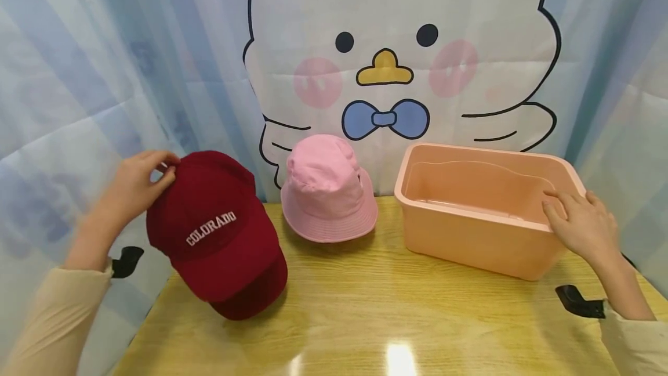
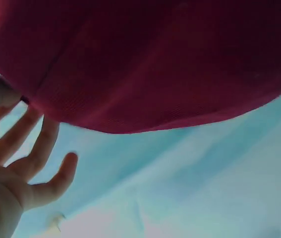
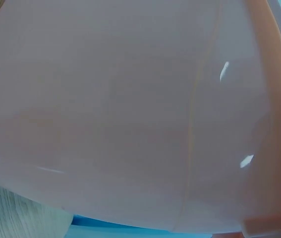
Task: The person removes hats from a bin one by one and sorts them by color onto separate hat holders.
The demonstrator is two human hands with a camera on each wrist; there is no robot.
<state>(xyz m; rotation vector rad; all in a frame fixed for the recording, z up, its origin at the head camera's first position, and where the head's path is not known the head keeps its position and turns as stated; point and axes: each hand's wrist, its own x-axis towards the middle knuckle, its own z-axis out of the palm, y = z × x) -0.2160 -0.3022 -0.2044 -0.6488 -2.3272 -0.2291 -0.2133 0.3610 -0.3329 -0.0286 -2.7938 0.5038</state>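
A dark red baseball cap (image 1: 214, 219) with COLORADO in white letters is tilted at the left of the table, its brim toward the near side. A darker red curved part shows below the brim. My left hand (image 1: 141, 179) pinches the cap's crown at its upper left between thumb and fingers; in the left wrist view the cap's cloth fills the top. My right hand (image 1: 584, 219) grips the right end rim of a peach plastic bin (image 1: 469, 242), with fingertips over the inside. The right wrist view shows mostly the bin's smooth wall (image 3: 105, 109), and the hand is out of sight there.
A pink bucket hat (image 1: 329, 190) stands between the cap and the bin on the wooden table (image 1: 365, 300). Behind the table hangs a curtain (image 1: 386, 16) with a cartoon bird, and its pale blue folds reach along both sides.
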